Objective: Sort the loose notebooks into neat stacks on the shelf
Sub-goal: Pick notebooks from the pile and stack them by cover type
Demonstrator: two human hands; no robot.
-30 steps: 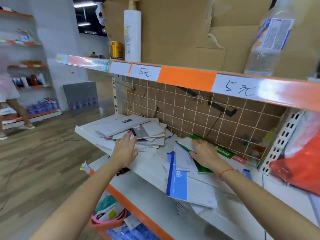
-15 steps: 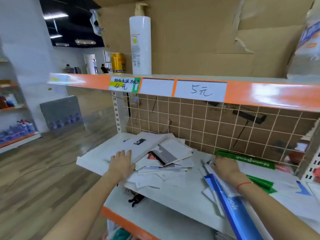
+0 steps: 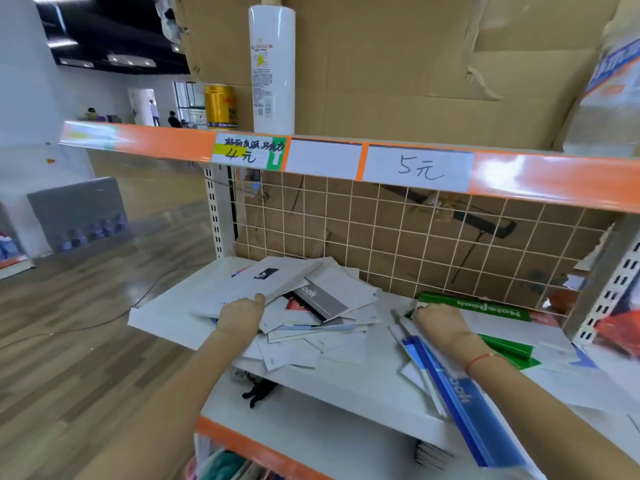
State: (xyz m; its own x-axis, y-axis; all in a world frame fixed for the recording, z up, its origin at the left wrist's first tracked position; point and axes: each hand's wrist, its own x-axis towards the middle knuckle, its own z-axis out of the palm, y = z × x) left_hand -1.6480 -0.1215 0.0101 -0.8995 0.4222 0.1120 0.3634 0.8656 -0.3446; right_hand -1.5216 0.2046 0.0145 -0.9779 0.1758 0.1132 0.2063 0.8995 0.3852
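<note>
A loose heap of white notebooks (image 3: 322, 337) lies on the white shelf (image 3: 346, 382), with a grey notebook (image 3: 320, 299) among them. My left hand (image 3: 240, 315) grips the near edge of a large white notebook (image 3: 249, 284) on top of the heap, thumb on its cover. To the right lies a second pile with a green notebook (image 3: 474, 304) and a blue notebook (image 3: 460, 393) that sticks out over the shelf's front. My right hand (image 3: 440, 323) rests on that pile, its fingers curled over the left edge of the notebooks there.
A wire grid (image 3: 415, 244) backs the shelf. The shelf above, with its orange price strip (image 3: 519, 178), carries a white pump bottle (image 3: 272, 71) and a yellow can (image 3: 220, 107). A black clip (image 3: 258, 391) lies on the lower shelf. Wooden floor (image 3: 69, 341) spreads to the left.
My left hand went from lying flat on the heap to gripping the large white notebook's edge. My right hand stays on the right pile, fingers now more curled. My view has moved closer.
</note>
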